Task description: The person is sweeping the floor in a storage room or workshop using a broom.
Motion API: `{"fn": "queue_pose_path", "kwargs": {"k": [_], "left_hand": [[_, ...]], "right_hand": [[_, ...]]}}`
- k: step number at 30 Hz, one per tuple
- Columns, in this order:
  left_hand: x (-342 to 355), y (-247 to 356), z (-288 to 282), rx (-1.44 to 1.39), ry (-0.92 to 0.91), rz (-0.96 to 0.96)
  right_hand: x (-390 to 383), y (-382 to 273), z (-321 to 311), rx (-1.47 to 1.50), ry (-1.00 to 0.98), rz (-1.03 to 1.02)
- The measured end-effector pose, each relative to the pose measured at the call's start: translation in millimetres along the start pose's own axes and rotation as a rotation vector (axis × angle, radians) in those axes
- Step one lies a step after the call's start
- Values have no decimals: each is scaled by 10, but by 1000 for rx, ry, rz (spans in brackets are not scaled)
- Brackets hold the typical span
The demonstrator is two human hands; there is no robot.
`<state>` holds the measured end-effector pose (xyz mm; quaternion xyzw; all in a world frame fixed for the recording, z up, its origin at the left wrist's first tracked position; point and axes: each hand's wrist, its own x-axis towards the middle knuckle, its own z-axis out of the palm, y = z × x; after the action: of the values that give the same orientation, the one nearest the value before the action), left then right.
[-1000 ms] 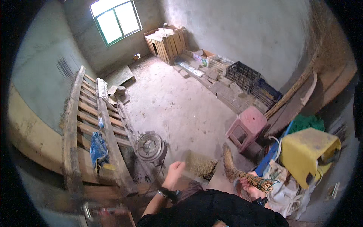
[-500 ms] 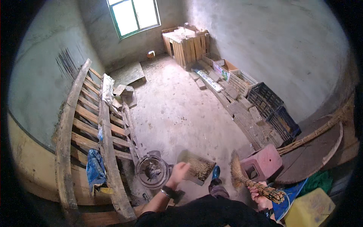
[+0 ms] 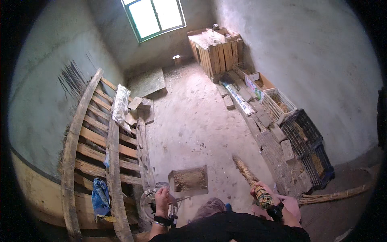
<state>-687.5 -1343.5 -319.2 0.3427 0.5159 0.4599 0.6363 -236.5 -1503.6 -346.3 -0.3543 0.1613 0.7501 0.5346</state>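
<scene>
My left hand [image 3: 162,198] is closed at lower centre, over a round metal stove [image 3: 146,203]; what it grips is too hard to make out. Just beyond it and to its right is a square dustpan [image 3: 189,180] with brownish debris in it. My right hand [image 3: 259,192] grips a bundled twig broom [image 3: 250,177] near its butt, the bristles pointing forward over the dusty floor. Below the right hand is a pink plastic stool [image 3: 288,205], partly hidden by the arm.
A slatted wooden pallet [image 3: 76,161] with a blue bag [image 3: 100,197] is at left. Crates [image 3: 300,129], boards and bricks [image 3: 274,137] line the right wall. A wooden box [image 3: 219,60] stands below the window [image 3: 153,18]. Long sticks [image 3: 338,195] lie at lower right.
The view has shifted, showing more of the right wall. The dustpan has moved forward along the floor relative to the stove. The broom now points more straight ahead.
</scene>
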Motion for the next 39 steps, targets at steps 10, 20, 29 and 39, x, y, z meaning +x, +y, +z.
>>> {"fn": "queue_pose_path", "kwargs": {"k": [10, 20, 29, 39], "left_hand": [[1522, 274, 802, -200, 325, -64], [2561, 835, 1321, -338, 733, -77], [3897, 1215, 2474, -296, 1070, -60], [5231, 1924, 3481, -385, 1395, -41]], "right_hand": [[2015, -1751, 1095, 260, -45, 444], [3739, -2659, 2539, -564, -112, 573], [6408, -4582, 3111, -601, -581, 196], [8269, -7264, 6010, -464, -126, 13]]}}
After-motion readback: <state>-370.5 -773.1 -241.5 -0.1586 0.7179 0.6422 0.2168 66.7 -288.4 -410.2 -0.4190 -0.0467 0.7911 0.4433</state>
